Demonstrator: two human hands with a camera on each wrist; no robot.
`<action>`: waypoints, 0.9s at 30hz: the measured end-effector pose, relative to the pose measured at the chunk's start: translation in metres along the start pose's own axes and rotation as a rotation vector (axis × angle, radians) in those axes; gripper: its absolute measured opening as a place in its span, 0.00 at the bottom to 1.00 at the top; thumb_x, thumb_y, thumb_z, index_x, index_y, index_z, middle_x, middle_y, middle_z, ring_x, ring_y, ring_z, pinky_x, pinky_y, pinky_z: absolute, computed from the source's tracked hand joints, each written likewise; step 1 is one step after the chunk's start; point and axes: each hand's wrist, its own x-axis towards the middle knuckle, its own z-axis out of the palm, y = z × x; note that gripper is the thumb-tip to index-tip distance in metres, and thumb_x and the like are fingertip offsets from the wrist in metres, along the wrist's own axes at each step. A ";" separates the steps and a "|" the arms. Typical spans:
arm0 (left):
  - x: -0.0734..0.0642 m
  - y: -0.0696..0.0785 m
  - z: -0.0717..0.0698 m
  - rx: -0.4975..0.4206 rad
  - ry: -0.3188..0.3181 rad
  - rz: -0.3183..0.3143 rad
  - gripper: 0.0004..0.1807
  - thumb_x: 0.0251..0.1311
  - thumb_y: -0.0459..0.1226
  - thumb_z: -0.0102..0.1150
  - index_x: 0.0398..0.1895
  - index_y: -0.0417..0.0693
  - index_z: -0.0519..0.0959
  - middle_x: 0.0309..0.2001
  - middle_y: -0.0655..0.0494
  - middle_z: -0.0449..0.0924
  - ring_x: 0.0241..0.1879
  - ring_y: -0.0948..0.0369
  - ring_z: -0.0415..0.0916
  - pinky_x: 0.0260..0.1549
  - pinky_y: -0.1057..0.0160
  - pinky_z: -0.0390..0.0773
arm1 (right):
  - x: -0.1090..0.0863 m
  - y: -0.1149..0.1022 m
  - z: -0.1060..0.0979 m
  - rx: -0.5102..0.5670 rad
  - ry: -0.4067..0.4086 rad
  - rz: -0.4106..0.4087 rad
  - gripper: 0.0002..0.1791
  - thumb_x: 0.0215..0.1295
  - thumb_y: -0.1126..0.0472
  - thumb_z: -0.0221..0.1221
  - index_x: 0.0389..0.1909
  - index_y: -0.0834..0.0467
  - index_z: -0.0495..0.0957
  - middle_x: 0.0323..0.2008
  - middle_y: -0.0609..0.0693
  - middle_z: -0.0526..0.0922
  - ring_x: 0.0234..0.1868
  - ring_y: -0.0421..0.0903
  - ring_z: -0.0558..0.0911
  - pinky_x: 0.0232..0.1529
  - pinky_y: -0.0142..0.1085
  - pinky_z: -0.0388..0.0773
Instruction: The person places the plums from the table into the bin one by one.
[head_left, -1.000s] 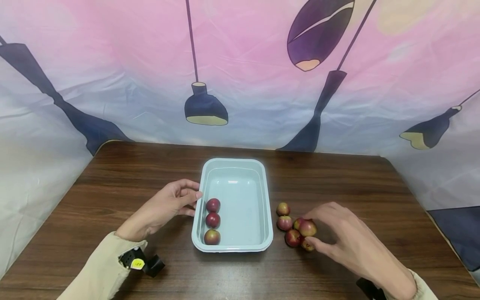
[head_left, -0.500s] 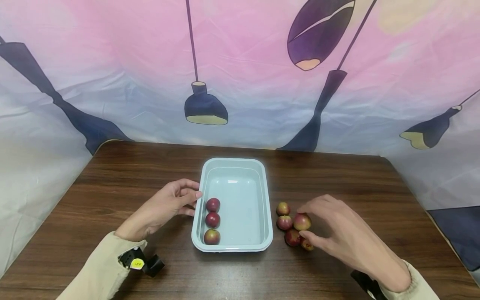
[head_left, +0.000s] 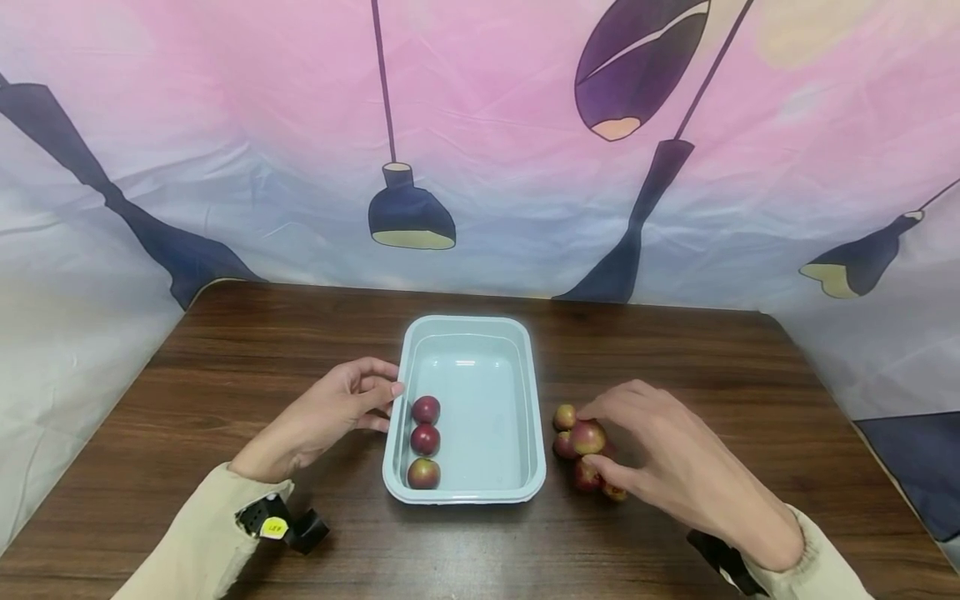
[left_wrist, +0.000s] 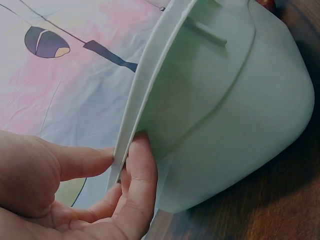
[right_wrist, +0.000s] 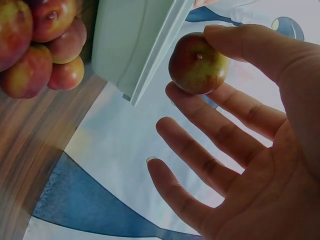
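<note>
My left hand pinches the left rim of a pale blue plastic tray, thumb above and fingers beneath, as the left wrist view shows on the tray wall. Three plums lie in a column along the tray's left side. My right hand pinches a red and yellow-green plum between thumb and fingertips, raised above the table to the right of the tray. Below it several other plums sit close together, partly hidden by the hand and the held plum. The other right fingers are loosely extended.
The dark wood table runs back to a printed cloth backdrop. The tray's near right rim lies between the right hand and the inside of the tray. A black wrist camera sits by the left sleeve.
The right hand has lifted the pinched plum from the cluster and moved left toward the tray. The left hand and the tray have stayed put.
</note>
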 end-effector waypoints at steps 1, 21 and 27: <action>0.000 0.000 0.000 0.000 0.001 -0.001 0.24 0.76 0.37 0.52 0.66 0.29 0.64 0.50 0.37 0.81 0.43 0.60 0.83 0.44 0.62 0.89 | 0.001 -0.001 0.000 0.004 -0.001 -0.003 0.19 0.56 0.56 0.75 0.45 0.38 0.80 0.45 0.27 0.80 0.50 0.32 0.78 0.53 0.31 0.78; -0.003 0.001 -0.002 0.029 0.004 -0.009 0.25 0.77 0.39 0.52 0.67 0.30 0.64 0.52 0.37 0.81 0.44 0.58 0.83 0.45 0.62 0.89 | 0.025 -0.015 0.007 0.008 -0.056 -0.010 0.15 0.58 0.54 0.73 0.45 0.41 0.81 0.40 0.28 0.79 0.48 0.33 0.78 0.51 0.35 0.80; -0.001 -0.001 -0.002 0.027 -0.005 -0.007 0.26 0.77 0.39 0.53 0.68 0.31 0.64 0.52 0.38 0.81 0.45 0.58 0.83 0.45 0.63 0.89 | 0.028 -0.017 0.010 0.019 -0.060 -0.010 0.14 0.59 0.53 0.72 0.44 0.41 0.81 0.37 0.28 0.77 0.48 0.32 0.76 0.52 0.35 0.79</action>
